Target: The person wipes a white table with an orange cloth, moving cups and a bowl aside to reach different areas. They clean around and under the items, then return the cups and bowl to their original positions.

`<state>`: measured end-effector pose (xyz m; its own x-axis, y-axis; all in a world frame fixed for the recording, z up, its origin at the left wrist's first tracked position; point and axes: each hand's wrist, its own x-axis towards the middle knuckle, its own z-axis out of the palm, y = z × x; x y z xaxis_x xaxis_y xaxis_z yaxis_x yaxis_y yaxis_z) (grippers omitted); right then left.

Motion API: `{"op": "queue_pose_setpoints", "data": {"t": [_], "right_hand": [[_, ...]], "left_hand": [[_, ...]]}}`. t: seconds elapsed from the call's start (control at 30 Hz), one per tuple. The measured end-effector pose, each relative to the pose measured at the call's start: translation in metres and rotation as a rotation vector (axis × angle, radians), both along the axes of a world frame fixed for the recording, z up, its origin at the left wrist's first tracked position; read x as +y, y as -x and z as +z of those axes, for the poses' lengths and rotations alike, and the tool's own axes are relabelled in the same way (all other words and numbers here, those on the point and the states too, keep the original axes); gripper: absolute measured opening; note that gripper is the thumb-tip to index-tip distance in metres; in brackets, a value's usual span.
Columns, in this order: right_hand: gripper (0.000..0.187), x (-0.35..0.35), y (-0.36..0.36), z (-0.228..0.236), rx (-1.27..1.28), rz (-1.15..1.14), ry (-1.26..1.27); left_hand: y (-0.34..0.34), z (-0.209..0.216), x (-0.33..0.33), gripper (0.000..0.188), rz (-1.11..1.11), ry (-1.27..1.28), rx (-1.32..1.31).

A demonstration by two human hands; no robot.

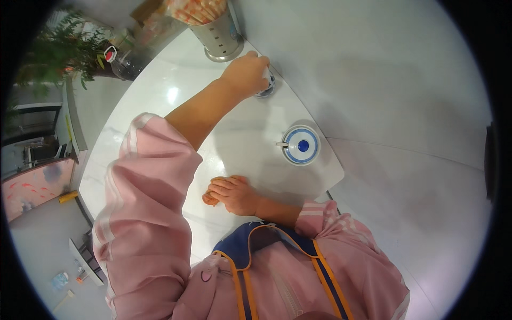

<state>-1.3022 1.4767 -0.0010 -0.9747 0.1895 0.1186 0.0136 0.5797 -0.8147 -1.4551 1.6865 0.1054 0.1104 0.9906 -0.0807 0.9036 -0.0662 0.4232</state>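
Observation:
My left hand [246, 73] reaches far across the white table and is wrapped round a small blue-and-white ceramic container [268, 88] near the wall; most of it is hidden by my fingers. Closer to my body, my right hand [236, 196] is closed over a crumpled orange-brown cloth [210, 198], pressed to the tabletop. To the right stands a round lidded jar [294, 153] with blue rings and a blue knob. A pale spoon handle [281, 144] sticks out from under its lid.
A perforated metal holder [220, 38] packed with wrapped chopsticks stands at the table's far end. The grey wall [394, 96] runs along the right side of the table [154, 114]. Beyond the left edge are a green plant [64, 48] and a clear bottle with a red cap [124, 65].

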Motion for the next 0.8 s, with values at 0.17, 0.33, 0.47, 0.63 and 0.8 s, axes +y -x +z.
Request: {"op": "queue_pose_setpoints", "data": {"t": [0.17, 0.33, 0.47, 0.63, 0.8], "right_hand": [[0.049, 0.003, 0.001, 0.011, -0.130, 0.040, 0.047], [0.043, 0.005, 0.006, 0.018, -0.192, 0.100, -0.114], [0.028, 0.014, 0.028, 0.019, -0.565, 0.217, 0.052], [0.025, 0.025, 0.032, 0.015, 0.213, -0.508, 0.080], [0.047, 0.072, 0.041, 0.017, 0.029, -0.607, -0.206]], "left_hand": [[-0.006, -0.014, 0.006, 0.031, 0.005, 0.008, 0.018], [-0.007, -0.019, 0.005, 0.035, 0.024, 0.042, 0.052], [-0.014, -0.021, 0.004, 0.041, 0.074, 0.102, 0.077], [-0.008, -0.020, -0.007, 0.053, 0.091, 0.019, -0.010], [0.039, -0.010, -0.053, 0.057, 0.176, -0.295, -0.172]]}}
